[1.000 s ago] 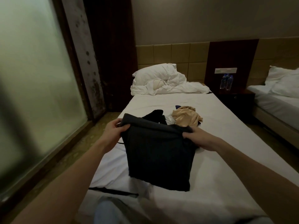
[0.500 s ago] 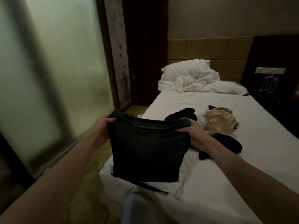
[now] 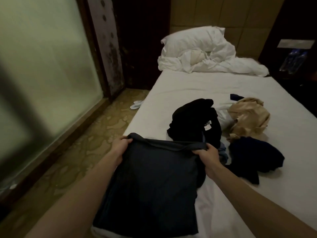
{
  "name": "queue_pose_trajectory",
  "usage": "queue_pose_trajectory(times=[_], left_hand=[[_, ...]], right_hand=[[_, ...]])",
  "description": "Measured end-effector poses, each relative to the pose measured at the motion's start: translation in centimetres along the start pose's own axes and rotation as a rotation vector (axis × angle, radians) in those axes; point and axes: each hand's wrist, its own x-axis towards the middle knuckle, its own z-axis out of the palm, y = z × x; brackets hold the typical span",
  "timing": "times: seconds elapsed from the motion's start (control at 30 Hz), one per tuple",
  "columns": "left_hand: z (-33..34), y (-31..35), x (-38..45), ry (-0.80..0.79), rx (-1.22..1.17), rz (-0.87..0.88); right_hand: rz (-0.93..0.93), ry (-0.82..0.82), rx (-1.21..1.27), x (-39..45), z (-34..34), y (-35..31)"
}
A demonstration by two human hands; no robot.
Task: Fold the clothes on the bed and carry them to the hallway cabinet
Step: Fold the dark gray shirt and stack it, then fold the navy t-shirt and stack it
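beyond what both hands [image 3: 164, 152] grip, unfolded clothes [image 3: 223, 129]

Dark navy garment [image 3: 151, 186]; black garment [image 3: 193, 121]; beige garment [image 3: 248, 117]; white bed [image 3: 188, 86]; gold-patterned floor [image 3: 96, 134].

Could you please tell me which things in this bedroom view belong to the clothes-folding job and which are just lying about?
Job:
dark grey garment, gripped by left hand and right hand
black garment
beige garment
navy garment
bed

Lying about:
pillow
crumpled duvet
slippers
water bottles
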Motion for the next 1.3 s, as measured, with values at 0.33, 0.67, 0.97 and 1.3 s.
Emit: queue_pose_trajectory(times=[0.33, 0.67, 0.97, 1.3], left_hand=[[3.9, -3.4, 1.8, 0.270, 1.056, 0.645], [14.5, -1.8, -5.0, -0.105, 1.151, 1.005], [28.1, -4.0, -8.0, -0.317, 1.217, 1.083], [37.3, -6.6, -7.4, -0.474, 1.149, 0.886]], right_hand=[[-0.272, -0.009, -0.799, 2.6, -0.1, 3.6], [-0.219, 0.086, -0.577, 1.9, -11.3, 2.6], [-0.327, 0.032, -1.218, 5.7, -22.4, 4.4], [-0.269, 0.071, -0.514, 10.1, -23.3, 2.4]])
